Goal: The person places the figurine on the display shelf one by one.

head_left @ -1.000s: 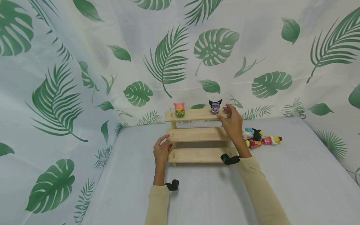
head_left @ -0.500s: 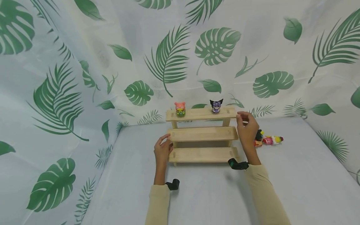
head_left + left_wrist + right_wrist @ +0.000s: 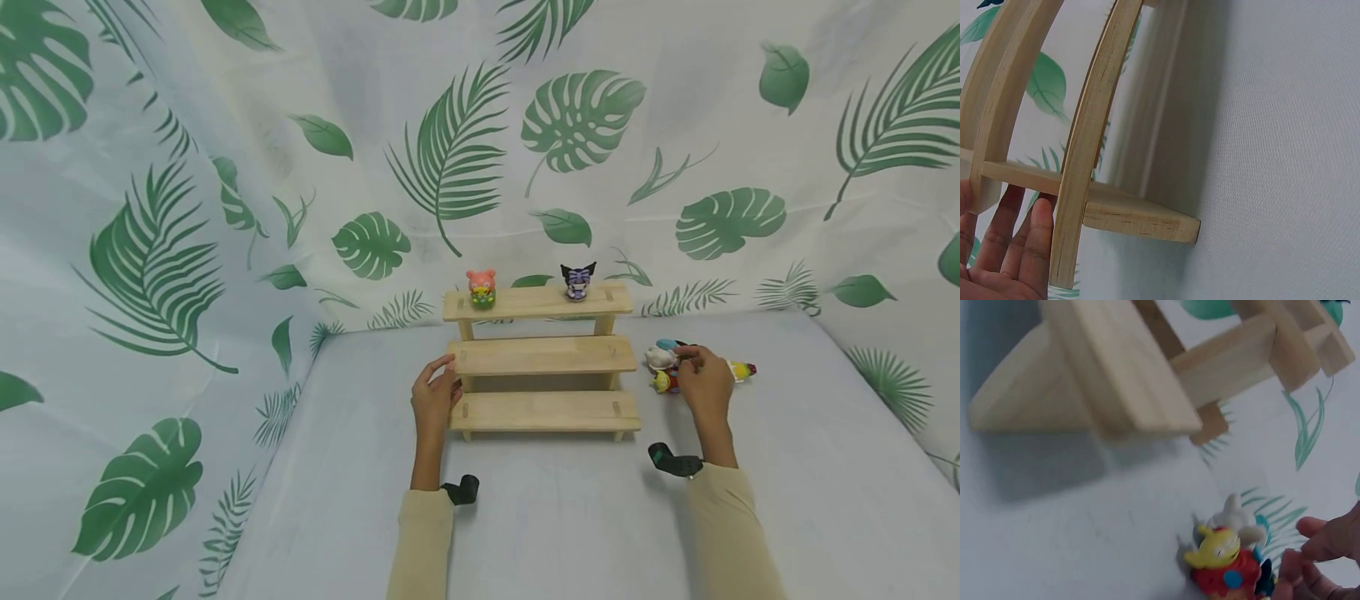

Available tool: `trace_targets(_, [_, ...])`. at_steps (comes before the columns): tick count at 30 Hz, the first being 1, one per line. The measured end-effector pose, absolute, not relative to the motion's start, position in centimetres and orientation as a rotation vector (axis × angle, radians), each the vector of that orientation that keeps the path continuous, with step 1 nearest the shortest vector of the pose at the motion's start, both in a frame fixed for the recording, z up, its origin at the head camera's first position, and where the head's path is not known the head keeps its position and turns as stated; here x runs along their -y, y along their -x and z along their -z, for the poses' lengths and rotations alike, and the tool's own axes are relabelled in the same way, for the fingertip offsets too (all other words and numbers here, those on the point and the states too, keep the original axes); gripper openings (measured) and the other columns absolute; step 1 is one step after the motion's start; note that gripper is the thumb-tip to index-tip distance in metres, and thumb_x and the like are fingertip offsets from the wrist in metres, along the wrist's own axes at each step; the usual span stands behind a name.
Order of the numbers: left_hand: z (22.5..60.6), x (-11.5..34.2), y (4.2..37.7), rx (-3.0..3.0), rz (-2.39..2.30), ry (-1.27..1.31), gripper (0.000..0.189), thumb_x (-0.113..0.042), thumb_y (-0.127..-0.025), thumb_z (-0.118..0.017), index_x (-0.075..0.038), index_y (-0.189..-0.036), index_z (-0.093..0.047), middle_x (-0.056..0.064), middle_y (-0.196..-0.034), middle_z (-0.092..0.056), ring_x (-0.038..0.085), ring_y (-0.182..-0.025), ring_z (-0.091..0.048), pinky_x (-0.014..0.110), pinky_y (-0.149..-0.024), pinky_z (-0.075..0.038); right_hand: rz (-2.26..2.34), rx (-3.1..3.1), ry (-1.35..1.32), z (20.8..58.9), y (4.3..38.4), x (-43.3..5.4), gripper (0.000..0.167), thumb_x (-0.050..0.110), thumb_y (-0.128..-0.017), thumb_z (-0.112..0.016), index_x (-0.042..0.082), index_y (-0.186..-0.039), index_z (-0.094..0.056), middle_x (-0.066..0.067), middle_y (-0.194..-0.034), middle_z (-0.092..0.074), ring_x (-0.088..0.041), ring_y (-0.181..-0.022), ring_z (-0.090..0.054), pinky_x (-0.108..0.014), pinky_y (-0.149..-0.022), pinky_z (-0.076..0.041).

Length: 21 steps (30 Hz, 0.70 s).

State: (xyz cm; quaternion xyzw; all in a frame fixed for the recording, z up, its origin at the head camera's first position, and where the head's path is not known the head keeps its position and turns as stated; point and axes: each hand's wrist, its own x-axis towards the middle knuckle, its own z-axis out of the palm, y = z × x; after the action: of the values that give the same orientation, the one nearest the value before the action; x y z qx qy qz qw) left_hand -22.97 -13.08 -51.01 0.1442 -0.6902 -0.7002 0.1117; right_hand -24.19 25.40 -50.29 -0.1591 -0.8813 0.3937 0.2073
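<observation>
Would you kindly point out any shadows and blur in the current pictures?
Head view: faint shadow beside the right sleeve; left wrist view: broad shadow on the white surface by the wooden shelf; right wrist view: the nearest board blurred, the yellow-headed figurine clearer.

Your right hand [image 3: 1334,544] comes in with its fingers slightly bent and spread. Nearest your fingertips is a dark figurine [image 3: 1266,579], mostly hidden; whether you touch it can't be told. Just past it from your grip lies a yellow-headed figurine [image 3: 1221,550] with a red body and a round blue patch. Behind that one, level with your upper fingers, sits a white figurine [image 3: 1230,515] with light-blue parts. Well apart from your grip, up and to the left, stands a tiered wooden shelf [image 3: 1141,369]; a leaf-printed backdrop [image 3: 1260,447] spreads above your fingers.
</observation>
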Motion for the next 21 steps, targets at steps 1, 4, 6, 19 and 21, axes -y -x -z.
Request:
trace_targets(1, [51.0,13.1,23.0,2.026,2.058,-0.424,0.021,-0.033,-0.095,-0.065,-0.023,-0.112,-0.071,0.014,-0.096,-0.075,0.025,-0.087,-0.073,0.030,-0.072,-0.062,-1.064,2.500,0.422,50.6,24.1,-25.7,0.031,-0.004,-0.086,-0.047,-0.006,-0.108,-0.069,-0.028,-0.084,-0.065,-0.023,-0.064,-0.048,-0.027,-0.053,-0.032])
trace_targets(4, [51.1,13.1,23.0,2.024,2.060,-0.429,0.021,-0.033,-0.095,-0.065,-0.023,-0.112,-0.071,0.013,-0.095,-0.075,0.025,-0.087,-0.073,0.029,-0.071,-0.062,-0.992,2.635,0.360,51.4,23.8,-26.5,0.038,-0.008,-0.080,-0.046,-0.007,-0.112,-0.068,-0.031,-0.084,-0.064,-0.030,-0.065,-0.046,-0.030,-0.050,-0.030])
trace_targets(6, [51.1,13.1,22.9,2.021,2.063,-0.431,0.022,-0.033,-0.095,-0.065,-0.022,-0.112,-0.071,0.013,-0.095,-0.075,0.024,-0.088,-0.073,0.028,-0.070,-0.062,-0.972,2.740,0.350,51.7,23.5,-26.9,0.042,-0.007,-0.081,-0.045,-0.006,-0.118,-0.064,-0.036,-0.098,-0.062,-0.035,-0.073,-0.047,-0.032,-0.050,-0.033])
trace_targets(19, [50.6,13.0,22.8,2.018,2.081,-0.433,0.024,-0.031,-0.095,-0.065,-0.019,-0.114,-0.070,0.016,-0.098,-0.074,0.030,-0.092,-0.072,0.032,-0.073,-0.062,-0.955,3.054,0.422,52.4,23.0,-27.7,0.052,0.000,-0.084,-0.056,-0.009,-0.134,-0.044,-0.050,-0.125,-0.029,-0.047,-0.079,-0.052,-0.044,-0.056,-0.047])
trace_targets(21, [50.6,13.0,22.8,2.018,2.079,-0.430,0.024,-0.032,-0.095,-0.065,-0.019,-0.115,-0.070,0.017,-0.099,-0.074,0.031,-0.092,-0.072,0.032,-0.074,-0.062,-0.958,3.062,0.445,52.4,23.0,-27.7,0.052,0.001,-0.084,-0.057,-0.007,-0.134,-0.045,-0.050,-0.126,-0.027,-0.046,-0.078,-0.051,-0.044,-0.056,-0.047])
